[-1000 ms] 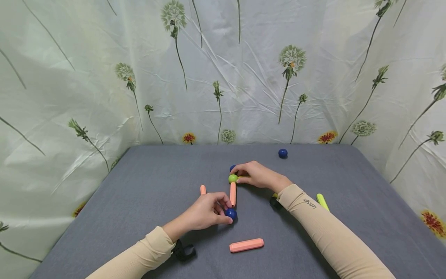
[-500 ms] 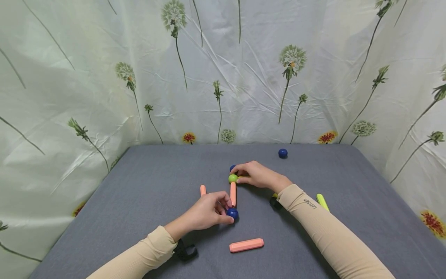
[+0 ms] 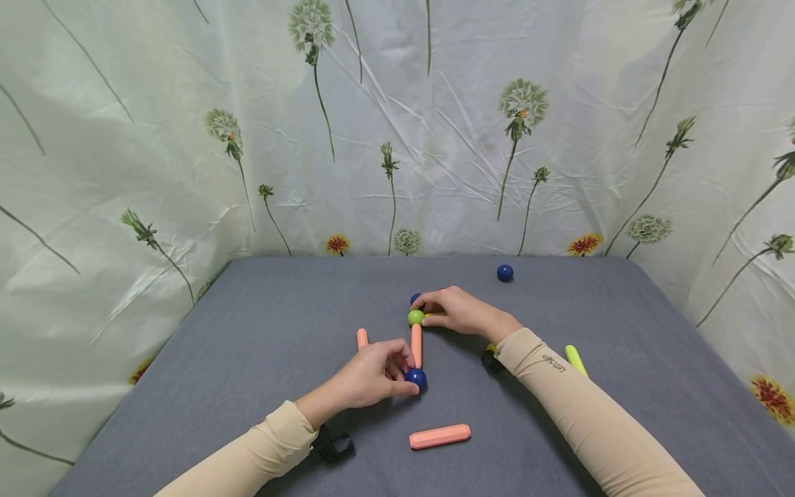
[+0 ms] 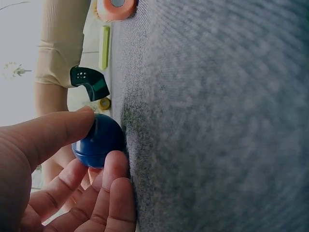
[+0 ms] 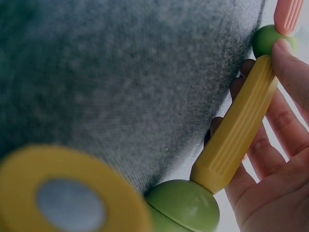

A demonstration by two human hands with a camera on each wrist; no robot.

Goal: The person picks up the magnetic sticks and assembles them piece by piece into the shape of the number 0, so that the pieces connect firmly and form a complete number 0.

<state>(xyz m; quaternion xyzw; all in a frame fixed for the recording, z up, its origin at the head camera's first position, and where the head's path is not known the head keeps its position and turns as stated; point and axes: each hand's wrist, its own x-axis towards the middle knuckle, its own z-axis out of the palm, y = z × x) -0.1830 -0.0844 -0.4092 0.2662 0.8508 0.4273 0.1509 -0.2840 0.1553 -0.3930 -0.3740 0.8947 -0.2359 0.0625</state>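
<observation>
Between thumb and fingers, my left hand (image 3: 375, 376) pinches a glossy blue ball (image 4: 101, 142) low over the grey cloth. The ball is right at the near end of a pink rod (image 3: 416, 345). At that rod's far end is a green ball (image 3: 415, 318), which my right hand (image 3: 462, 314) holds with thumb and fingertips. In the right wrist view, a ribbed yellow rod (image 5: 236, 130) runs from this green ball (image 5: 270, 41) along the fingers to a second green ball (image 5: 186, 205). Another blue ball (image 3: 415, 299) shows just behind the right fingers, partly hidden.
A loose pink rod (image 3: 439, 436) lies in front of the hands, and another (image 3: 362, 337) is partly covered by the left hand. A yellow-green rod (image 3: 575, 359) lies right of the right forearm. One more blue ball (image 3: 505, 273) sits near the back edge. A patterned curtain (image 3: 397, 124) hangs behind.
My left hand has brought the blue ball slightly right and away from me, up against the pink rod's near end. The right hand has stayed in place on the green ball.
</observation>
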